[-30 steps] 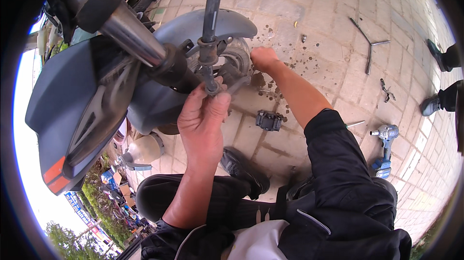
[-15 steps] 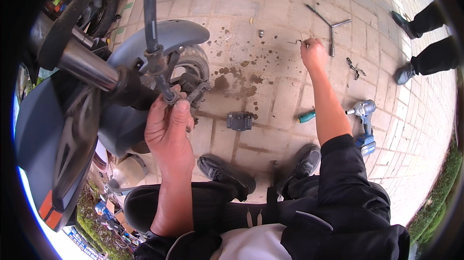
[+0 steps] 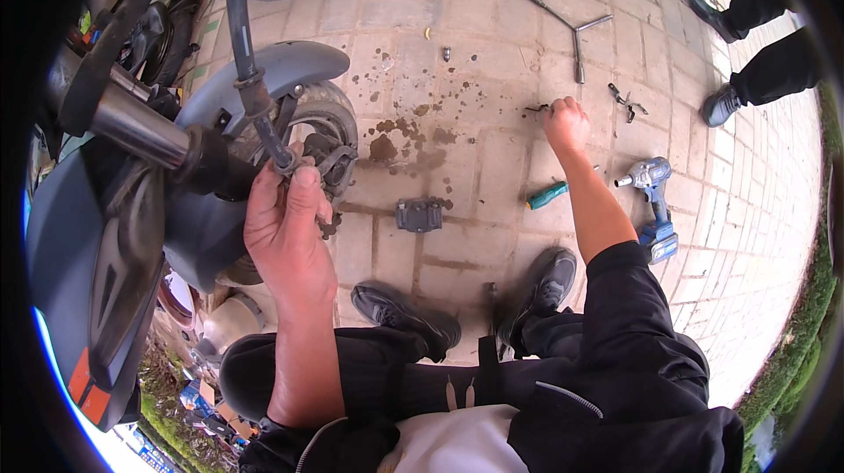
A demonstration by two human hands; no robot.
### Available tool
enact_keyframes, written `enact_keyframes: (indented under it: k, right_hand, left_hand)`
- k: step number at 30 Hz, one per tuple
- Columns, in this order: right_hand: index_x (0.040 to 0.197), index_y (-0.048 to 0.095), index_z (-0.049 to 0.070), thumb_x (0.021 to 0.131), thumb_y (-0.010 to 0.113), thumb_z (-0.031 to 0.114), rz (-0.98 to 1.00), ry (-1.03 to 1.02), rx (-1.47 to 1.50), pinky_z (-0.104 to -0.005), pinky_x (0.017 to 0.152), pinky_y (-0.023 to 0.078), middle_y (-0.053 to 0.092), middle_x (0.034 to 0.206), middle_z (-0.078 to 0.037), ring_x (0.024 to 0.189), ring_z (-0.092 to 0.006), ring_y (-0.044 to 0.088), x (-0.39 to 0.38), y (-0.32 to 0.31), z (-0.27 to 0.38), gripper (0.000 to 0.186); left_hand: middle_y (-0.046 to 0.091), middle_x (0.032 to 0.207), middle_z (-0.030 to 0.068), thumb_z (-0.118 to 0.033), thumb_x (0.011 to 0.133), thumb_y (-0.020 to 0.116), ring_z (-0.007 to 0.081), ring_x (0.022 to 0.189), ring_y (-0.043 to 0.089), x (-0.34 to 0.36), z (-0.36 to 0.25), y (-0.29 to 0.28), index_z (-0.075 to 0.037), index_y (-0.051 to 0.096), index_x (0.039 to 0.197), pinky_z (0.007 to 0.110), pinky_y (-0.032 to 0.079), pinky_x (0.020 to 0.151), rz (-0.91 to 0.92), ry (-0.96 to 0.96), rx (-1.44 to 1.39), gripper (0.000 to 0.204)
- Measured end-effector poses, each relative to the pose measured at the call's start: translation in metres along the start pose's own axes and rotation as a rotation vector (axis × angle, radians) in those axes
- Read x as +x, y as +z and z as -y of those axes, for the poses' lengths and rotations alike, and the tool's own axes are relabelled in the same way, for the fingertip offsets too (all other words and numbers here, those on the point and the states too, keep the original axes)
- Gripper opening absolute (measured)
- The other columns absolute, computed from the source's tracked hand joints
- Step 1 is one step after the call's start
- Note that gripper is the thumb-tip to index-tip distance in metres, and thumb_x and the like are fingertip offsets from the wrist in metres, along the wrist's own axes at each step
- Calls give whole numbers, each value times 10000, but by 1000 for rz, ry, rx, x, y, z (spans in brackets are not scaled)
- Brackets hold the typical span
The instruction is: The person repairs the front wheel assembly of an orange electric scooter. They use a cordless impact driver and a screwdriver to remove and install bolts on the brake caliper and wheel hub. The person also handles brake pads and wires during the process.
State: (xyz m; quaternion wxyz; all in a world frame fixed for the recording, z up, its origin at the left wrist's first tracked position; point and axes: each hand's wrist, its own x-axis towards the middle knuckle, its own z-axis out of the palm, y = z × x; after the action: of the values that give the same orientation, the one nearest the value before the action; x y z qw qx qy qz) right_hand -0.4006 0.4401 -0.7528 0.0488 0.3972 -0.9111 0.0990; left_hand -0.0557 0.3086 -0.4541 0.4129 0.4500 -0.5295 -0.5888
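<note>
My left hand [image 3: 290,218] pinches the fitting [image 3: 287,159] at the lower end of a black hose [image 3: 242,33], beside the motorbike's front wheel [image 3: 327,108] and a metal bracket [image 3: 338,167]. My right hand [image 3: 565,128] is out over the paving to the right, fingers closed on a thin dark bent tool [image 3: 536,108], partly hidden by them. Below it lies a green-handled screwdriver [image 3: 547,195]. A dark caliper-like block [image 3: 418,215] rests on the paving between the hands.
A blue cordless impact wrench [image 3: 657,218] lies at right. A three-arm socket wrench [image 3: 576,29], dark small tools [image 3: 628,104] and a small metal piece [image 3: 447,54] lie farther off. Another person's legs [image 3: 760,69] stand at right. The motorbike's dark panels [image 3: 97,288] fill the left.
My right hand has moved from beside the wheel out to the right and has taken hold of a thin bent tool. The view has shifted; my left hand still grips the fitting.
</note>
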Motion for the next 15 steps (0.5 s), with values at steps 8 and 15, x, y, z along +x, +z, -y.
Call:
enact_keyframes:
  k: [8,15]
  right_hand:
    - [799,649,79,777,619,235,27,82,-189,-442,752,499,619,888,-88,872,-292,621,-8,-16,-51,161]
    - [945,721,31,784,631,259,284,380,609,-411,751,522,696,894,-196,847,-335,676,22,-48,87,293]
  left_hand:
    - [590,954,-3,-103,952,583,60,665,447,0,0,1,-9,581,1205,230,371,609,-5,-15,-6,269]
    - [589,935,7,-103,942,602,60,657,448,0,-2,-3,-15,587,1200,227,383,605,-19,-23,20,273]
